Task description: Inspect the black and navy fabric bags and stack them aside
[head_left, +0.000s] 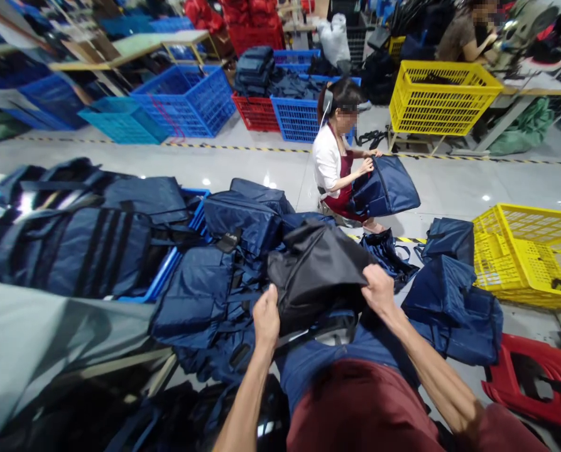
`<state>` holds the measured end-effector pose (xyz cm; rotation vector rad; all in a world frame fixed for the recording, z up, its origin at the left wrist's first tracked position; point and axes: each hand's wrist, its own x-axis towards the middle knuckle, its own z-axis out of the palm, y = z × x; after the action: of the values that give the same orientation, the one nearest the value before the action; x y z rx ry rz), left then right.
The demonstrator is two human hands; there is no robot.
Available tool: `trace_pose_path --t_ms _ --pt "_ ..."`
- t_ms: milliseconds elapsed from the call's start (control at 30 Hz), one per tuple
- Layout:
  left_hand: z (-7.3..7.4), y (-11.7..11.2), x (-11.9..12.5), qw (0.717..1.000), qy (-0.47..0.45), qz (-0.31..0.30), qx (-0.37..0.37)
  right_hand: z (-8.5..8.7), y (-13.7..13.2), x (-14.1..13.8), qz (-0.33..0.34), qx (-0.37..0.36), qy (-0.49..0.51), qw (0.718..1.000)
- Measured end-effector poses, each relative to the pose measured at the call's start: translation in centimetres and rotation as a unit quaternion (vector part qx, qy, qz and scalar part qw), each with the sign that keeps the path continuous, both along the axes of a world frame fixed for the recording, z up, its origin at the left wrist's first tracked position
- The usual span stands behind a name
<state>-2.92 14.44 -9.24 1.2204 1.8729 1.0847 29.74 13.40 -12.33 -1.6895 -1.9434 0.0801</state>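
A black fabric bag is held up over my lap, its dark lining side facing me. My left hand grips its lower left edge with the fingers closed. My right hand pinches its right edge, fingers curled into the fabric. Under the bag lies a navy bag on my lap. A heap of navy bags spreads out to the left and in front of me.
A person in a white shirt and red apron sits across the floor handling a navy bag. Yellow crates, blue crates and a red crate stand around. More navy bags lie at the right.
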Motion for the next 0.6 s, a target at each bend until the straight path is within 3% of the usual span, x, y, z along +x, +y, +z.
trace_pose_path --t_ms 100,167,267,333,400,467,600 --pt "4.3 2.2 2.1 0.998 -0.017 -0.01 0.065 1.1 1.2 2.2 -0.041 -0.019 0.093 0.995" --pt "5.3 4.2 4.3 0.995 -0.027 -0.069 0.07 0.2 1.7 3.4 -0.063 -0.097 0.145 0.983" --pt "3.5 6.1 7.1 0.988 -0.044 -0.144 0.019 -2.9 1.9 3.6 -0.09 -0.261 0.139 0.951" --pt "1.5 6.3 7.8 0.991 -0.032 -0.13 0.005 -4.6 1.9 2.8 -0.09 -0.325 0.099 0.936" --pt "0.3 5.8 7.3 0.994 -0.016 -0.105 0.02 -5.3 2.0 2.2 -0.077 -0.346 0.068 0.933" --pt "0.7 5.0 6.6 0.995 -0.009 -0.094 0.041 -5.0 2.0 2.4 -0.064 -0.345 0.043 0.936" --pt "4.5 5.0 7.3 0.99 0.005 -0.105 0.093 -3.5 1.6 5.0 -0.044 -0.288 0.029 0.956"
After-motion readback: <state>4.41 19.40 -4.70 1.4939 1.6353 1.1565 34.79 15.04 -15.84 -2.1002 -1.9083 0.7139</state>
